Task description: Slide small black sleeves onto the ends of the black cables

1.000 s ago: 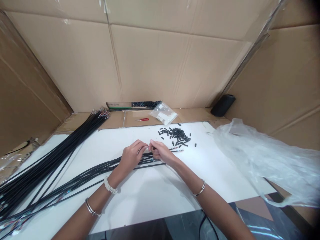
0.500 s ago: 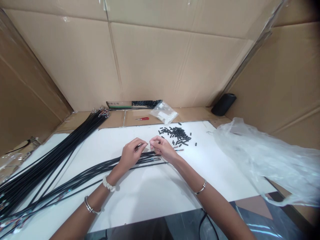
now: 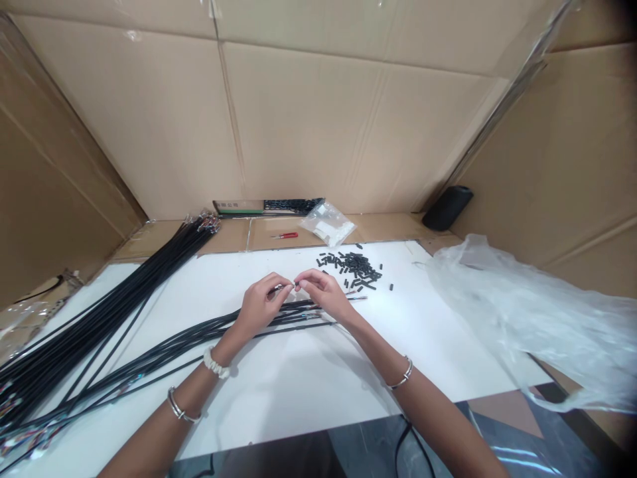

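Note:
My left hand point(image 3: 259, 300) is closed in a pinch on a thin black cable point(image 3: 277, 289), whose end points toward the other hand. Facing it, my right hand point(image 3: 326, 293) pinches a small black sleeve point(image 3: 297, 285) between thumb and forefinger. The fingertips of both hands almost meet; whether the cable end enters the sleeve is too small to tell. Beneath the hands runs a loose group of black cables point(image 3: 199, 337) with coloured wire ends point(image 3: 358, 299). A pile of short black sleeves point(image 3: 359, 267) lies just beyond my right hand.
A thick bundle of black cables point(image 3: 114, 292) crosses the left side of the white tabletop point(image 3: 298, 392). Behind are red-handled snips point(image 3: 285, 236), a clear bag point(image 3: 329, 228) and a black roll point(image 3: 446, 207). Plastic sheeting point(image 3: 537, 318) covers the right; cardboard walls point(image 3: 308, 119) surround the table.
My right hand has shifted slightly left and its fingertips have come closer to those of my left hand. The small black sleeve shows more clearly now.

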`<state>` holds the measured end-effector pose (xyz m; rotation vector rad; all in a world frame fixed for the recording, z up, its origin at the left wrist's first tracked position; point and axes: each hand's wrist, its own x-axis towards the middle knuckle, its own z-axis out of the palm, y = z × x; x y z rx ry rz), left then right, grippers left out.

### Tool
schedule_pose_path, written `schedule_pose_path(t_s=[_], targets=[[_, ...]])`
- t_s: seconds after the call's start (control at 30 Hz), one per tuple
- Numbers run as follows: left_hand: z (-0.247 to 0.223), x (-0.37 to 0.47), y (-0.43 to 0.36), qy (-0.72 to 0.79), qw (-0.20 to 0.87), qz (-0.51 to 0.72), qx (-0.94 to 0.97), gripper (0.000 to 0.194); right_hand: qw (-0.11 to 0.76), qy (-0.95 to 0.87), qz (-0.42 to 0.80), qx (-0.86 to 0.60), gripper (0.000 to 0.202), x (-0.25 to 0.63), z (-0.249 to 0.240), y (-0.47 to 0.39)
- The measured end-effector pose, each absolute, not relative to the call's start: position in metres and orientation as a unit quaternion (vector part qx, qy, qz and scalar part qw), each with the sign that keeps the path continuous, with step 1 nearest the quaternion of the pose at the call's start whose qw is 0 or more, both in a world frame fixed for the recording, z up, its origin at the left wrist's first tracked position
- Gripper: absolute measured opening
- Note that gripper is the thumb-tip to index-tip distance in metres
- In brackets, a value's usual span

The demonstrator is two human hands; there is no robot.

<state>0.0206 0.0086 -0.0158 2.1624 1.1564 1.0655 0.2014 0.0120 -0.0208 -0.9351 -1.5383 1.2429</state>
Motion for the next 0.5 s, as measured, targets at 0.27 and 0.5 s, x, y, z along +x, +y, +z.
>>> schedule_pose_path(t_s=[0.27,0.5], targets=[[-0.0175,0.0189,0.0092,0.424,0.225,0.373,0.794,0.022,0.442,-0.707,0.403,-0.377,0.017,0.2044,-0.0223,0.0106],[-0.0196,0.0178,0.0098,0.436,0.226,0.358,0.794,0.02,0.437,-0.761,0.305,-0.37,0.017,0.2042,-0.021,0.0096]])
